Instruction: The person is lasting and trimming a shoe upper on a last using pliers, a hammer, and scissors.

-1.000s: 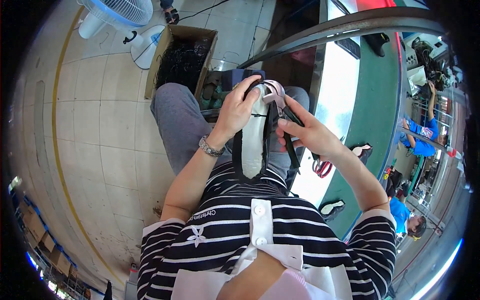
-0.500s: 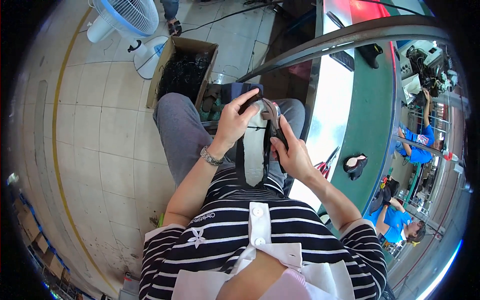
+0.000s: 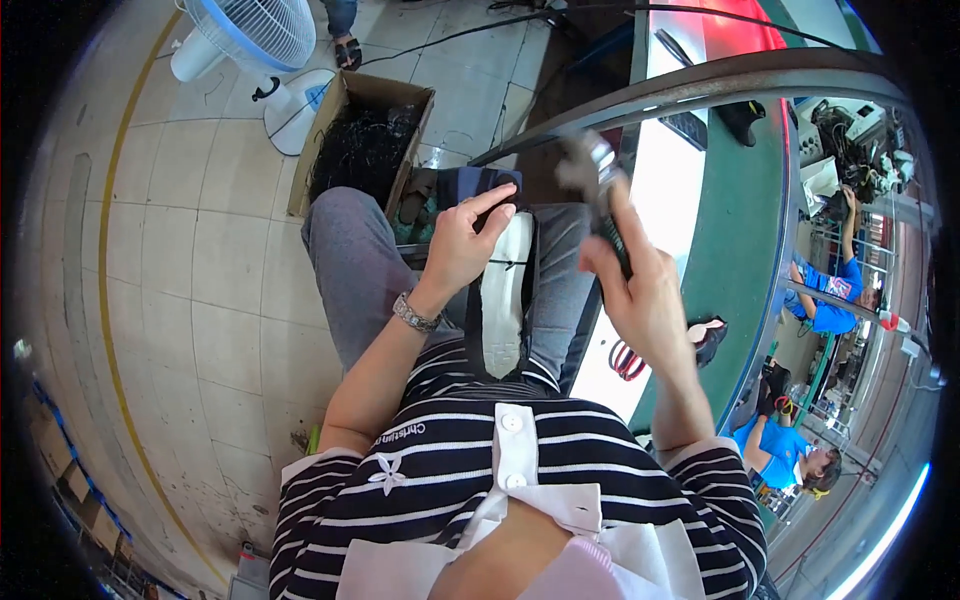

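Observation:
Across my lap lies a shoe upper on a last [image 3: 503,310], bottom side up, its long whitish underside framed by dark edges. A thin dark cord crosses that underside. My left hand [image 3: 460,248] is closed round the far end of the shoe, fingers over its dark tip. My right hand [image 3: 642,295] grips the dark handles of a pair of pincers [image 3: 603,165], raised to the right of the shoe and apart from it. Motion smears the metal head of the pincers, so I cannot tell how its jaws stand.
On my right runs a bench with a green surface [image 3: 665,385], bearing a dark shoe [image 3: 708,342] and a red-handled tool [image 3: 626,362]. A metal bar [image 3: 700,90] arches over it. A carton [image 3: 427,112] of black scraps and a fan [image 3: 262,35] stand ahead left. Co-workers sit beyond the bench.
My right hand has lifted the pincers off the far end of the shoe and swung them up to the right. My left hand still holds the shoe in nearly the same place.

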The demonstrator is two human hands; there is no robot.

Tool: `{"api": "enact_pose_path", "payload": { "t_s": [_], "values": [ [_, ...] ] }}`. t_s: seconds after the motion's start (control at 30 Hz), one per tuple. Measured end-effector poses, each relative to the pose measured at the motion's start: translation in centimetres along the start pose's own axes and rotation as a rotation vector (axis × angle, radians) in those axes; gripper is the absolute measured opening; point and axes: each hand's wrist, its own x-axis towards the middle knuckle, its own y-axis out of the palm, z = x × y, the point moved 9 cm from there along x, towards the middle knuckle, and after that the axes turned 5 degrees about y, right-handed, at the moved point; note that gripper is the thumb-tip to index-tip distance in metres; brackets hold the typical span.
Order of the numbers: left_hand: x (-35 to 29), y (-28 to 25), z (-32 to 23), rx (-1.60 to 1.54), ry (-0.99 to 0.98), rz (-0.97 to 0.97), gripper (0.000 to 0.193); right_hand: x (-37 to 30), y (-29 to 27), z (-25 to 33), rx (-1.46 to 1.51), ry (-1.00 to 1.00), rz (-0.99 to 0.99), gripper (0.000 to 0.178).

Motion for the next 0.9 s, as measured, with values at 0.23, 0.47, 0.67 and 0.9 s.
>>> {"api": "enact_pose_path", "payload": {
  "t_s": [0.23,0.47,0.67,0.9],
  "values": [
    [0.0,0.0,0.5,-0.082,0.056,0.055,0.035,-0.1,5.2,-2.8,-0.258,0.057,0.27,0.068],
    [0.2,1.0,0.9,-0.115,-0.029,0.156,0.035,-1.0,7.3,-5.0,-0.253,0.069,0.116,0.072],
    [0.6,0.0,0.6,-0.023,0.095,0.117,0.036,-0.3,2.0,-0.3,-0.1,-0.103,-0.089,0.069],
    [1.0,0.0,0.9,-0.056,0.171,0.127,0.036,0.3,5.2,-3.8,-0.291,0.059,0.116,0.065]
  ]
}}
